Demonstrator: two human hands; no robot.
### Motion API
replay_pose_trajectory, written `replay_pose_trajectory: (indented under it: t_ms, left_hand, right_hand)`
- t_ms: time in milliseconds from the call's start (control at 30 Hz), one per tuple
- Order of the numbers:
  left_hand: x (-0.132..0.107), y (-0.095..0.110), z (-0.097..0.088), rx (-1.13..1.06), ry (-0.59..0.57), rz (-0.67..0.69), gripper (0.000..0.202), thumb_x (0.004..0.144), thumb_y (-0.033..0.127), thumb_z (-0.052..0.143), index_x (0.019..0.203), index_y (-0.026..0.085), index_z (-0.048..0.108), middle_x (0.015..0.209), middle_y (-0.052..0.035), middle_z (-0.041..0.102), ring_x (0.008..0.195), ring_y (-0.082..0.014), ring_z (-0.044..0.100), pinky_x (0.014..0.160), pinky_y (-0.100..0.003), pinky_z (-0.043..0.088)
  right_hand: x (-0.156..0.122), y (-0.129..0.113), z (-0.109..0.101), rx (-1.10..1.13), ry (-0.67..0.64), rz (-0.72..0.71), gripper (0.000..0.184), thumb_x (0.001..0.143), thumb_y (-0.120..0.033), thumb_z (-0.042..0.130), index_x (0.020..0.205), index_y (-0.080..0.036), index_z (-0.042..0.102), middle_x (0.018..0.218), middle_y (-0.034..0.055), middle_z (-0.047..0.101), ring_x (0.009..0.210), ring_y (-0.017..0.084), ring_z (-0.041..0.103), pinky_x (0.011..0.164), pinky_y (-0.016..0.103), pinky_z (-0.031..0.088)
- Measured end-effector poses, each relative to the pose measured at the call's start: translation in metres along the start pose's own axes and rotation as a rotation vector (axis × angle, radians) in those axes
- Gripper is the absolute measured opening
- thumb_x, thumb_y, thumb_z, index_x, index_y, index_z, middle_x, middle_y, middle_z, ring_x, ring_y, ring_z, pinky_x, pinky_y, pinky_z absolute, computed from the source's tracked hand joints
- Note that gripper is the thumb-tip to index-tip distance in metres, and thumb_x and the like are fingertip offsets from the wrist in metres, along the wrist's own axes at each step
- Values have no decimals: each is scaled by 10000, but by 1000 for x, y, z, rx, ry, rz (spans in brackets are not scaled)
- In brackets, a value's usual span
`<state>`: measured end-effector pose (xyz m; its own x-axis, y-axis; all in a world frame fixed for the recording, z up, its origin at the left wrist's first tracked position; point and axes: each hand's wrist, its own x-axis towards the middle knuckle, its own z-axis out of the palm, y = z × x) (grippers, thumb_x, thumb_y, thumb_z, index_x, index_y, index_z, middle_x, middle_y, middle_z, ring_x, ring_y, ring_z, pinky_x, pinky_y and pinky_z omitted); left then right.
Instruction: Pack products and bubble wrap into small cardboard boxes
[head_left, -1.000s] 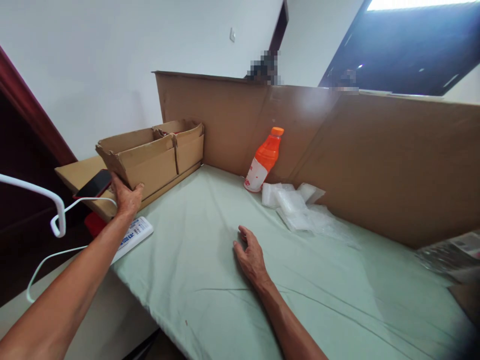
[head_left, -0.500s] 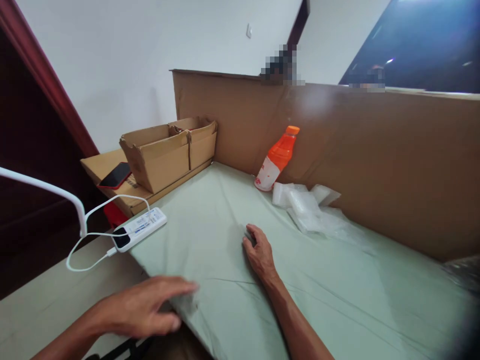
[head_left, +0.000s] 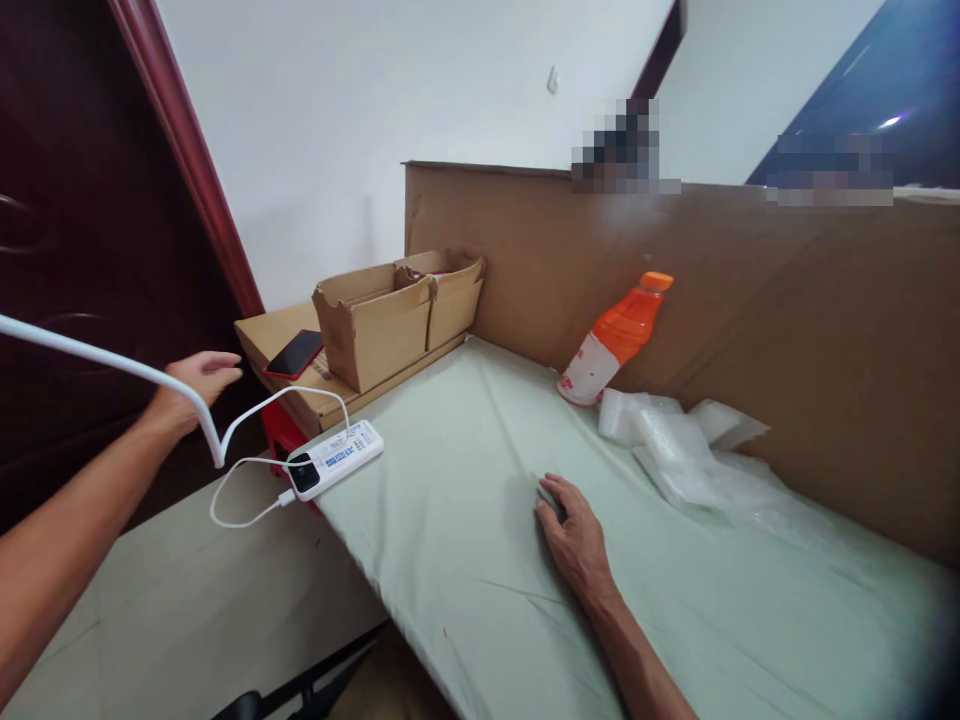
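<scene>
My left hand (head_left: 199, 388) is raised at the left, over the floor, with its fingers stretched out and nothing in it. It is nearest to a dark phone with a red edge (head_left: 295, 354), which lies on a flat cardboard box. My right hand (head_left: 576, 535) rests on the pale green cloth (head_left: 465, 490), its fingers curled. A small dark grey patch shows between thumb and forefinger; whether it is an object or shadow, I cannot make out. At the cloth's left corner lies a white power bank (head_left: 345, 460) with a white cable (head_left: 247, 522) plugged in.
An orange drink bottle (head_left: 619, 335) leans against a tall cardboard panel (head_left: 525, 230). Beside it lie crumpled clear plastic wraps (head_left: 682, 455). Open cardboard boxes (head_left: 390, 340) stand at the back left. A thick white cord (head_left: 97, 362) crosses the left side, in front of my left forearm.
My left hand has moved up and left, from beside the cloth's near edge toward the phone. The view has turned left. My right hand stays on the cloth.
</scene>
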<state>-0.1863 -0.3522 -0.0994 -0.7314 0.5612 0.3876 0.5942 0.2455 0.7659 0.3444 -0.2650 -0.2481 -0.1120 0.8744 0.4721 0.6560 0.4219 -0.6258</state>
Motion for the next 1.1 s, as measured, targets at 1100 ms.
replay_pose_trajectory:
  t_ms: [1100]
  left_hand:
    - [83,-10,148,701,-239,-46,650,772,553,601,1233,98,544,1307,-266,602,1242,-439,499,964,-558,399]
  right_hand:
    - [-2,-1,-9,-85,-46,79,376,867,-442,533,1118,-214,695,1233,104,710,1145,282,668,1032,480,530]
